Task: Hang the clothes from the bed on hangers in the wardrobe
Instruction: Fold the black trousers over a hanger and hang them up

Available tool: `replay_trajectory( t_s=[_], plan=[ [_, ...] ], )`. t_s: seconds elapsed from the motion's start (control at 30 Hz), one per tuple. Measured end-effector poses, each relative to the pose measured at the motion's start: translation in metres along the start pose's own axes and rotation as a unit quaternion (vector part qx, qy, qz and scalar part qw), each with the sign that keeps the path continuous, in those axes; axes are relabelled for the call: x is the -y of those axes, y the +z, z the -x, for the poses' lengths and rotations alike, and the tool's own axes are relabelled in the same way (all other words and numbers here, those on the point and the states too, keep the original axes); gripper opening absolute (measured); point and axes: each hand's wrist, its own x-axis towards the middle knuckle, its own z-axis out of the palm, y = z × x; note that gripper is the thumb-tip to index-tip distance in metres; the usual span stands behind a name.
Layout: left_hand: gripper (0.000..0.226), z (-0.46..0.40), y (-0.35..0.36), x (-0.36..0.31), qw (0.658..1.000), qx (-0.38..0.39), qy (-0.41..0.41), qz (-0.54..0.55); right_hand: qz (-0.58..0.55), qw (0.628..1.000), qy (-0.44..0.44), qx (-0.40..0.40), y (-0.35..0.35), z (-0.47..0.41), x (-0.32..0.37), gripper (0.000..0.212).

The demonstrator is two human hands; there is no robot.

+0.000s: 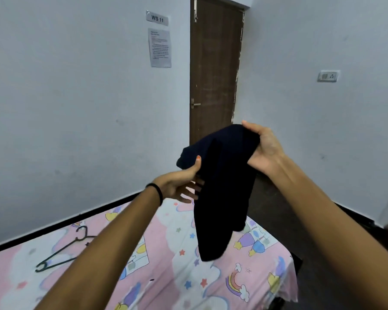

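Note:
A dark navy garment hangs in the air above the bed, held by both hands. My right hand grips its upper edge at the top right. My left hand pinches the lower left part, thumb on the front and fingers behind the cloth. The garment's loose end dangles just above the pink cartoon-print sheet. A dark hanger lies flat on the bed at the left, partly hidden by my left forearm. No wardrobe is in view.
A brown door stands closed in the corner ahead. A "WS 11" sign and a printed notice hang on the left wall. A switch plate sits on the right wall. Dark floor runs right of the bed.

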Motion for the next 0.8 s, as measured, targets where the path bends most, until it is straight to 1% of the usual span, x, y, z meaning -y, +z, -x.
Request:
replay_trajectory(
  t_s=[0.03,0.1,0.2,0.23,0.3,0.33,0.4,0.47,0.53,0.57,0.6,0.67,0.73,0.8],
  plan=[
    [0.089,-0.002,0.01,-0.001,0.999,0.004,0.026,0.043,-0.007,1.0,-0.002,0.0,0.001,-0.001,0.0,0.014],
    [0.078,-0.003,0.024,-0.007,0.989,-0.011,0.081,0.123,-0.007,1.0,-0.005,0.007,0.002,0.0,0.0,0.015],
    [0.082,-0.003,0.027,-0.018,0.962,-0.086,0.16,0.202,-0.011,1.0,-0.02,0.019,0.002,0.004,0.004,0.013],
    [0.075,-0.004,0.025,-0.021,0.95,-0.114,0.182,0.226,-0.018,0.999,-0.028,0.021,0.001,0.004,0.007,0.013],
    [0.059,-0.005,0.018,-0.026,0.932,-0.145,0.202,0.264,-0.034,0.998,-0.046,0.026,-0.002,0.005,0.01,0.014],
    [0.058,-0.005,0.017,-0.028,0.929,-0.142,0.202,0.276,-0.039,0.997,-0.057,0.028,-0.004,0.005,0.01,0.016],
    [0.063,-0.006,0.017,-0.031,0.928,-0.125,0.206,0.283,-0.035,0.996,-0.077,0.028,-0.007,0.004,0.01,0.023],
    [0.05,-0.008,0.019,-0.034,0.919,-0.13,0.236,0.289,-0.017,0.996,-0.08,0.022,-0.008,0.002,0.011,0.04],
    [0.037,-0.008,0.015,-0.041,0.896,-0.147,0.268,0.322,0.004,0.997,-0.071,0.015,-0.01,0.001,0.011,0.055],
    [0.035,-0.006,0.011,-0.047,0.888,-0.154,0.274,0.334,0.013,0.998,-0.066,0.009,-0.012,0.0,0.013,0.055],
    [0.034,-0.005,0.005,-0.053,0.886,-0.165,0.277,0.333,0.024,0.998,-0.06,0.0,-0.014,-0.001,0.016,0.049],
    [0.032,0.002,-0.005,-0.07,0.891,-0.202,0.281,0.295,0.062,0.997,-0.027,-0.027,-0.015,-0.003,0.032,0.033],
    [0.029,0.009,-0.01,-0.086,0.891,-0.246,0.29,0.247,0.138,0.987,0.031,-0.083,-0.011,-0.006,0.051,0.021],
    [0.023,0.019,-0.011,-0.103,0.891,-0.279,0.289,0.212,0.209,0.969,0.066,-0.114,-0.007,-0.008,0.066,0.017]
  ],
)
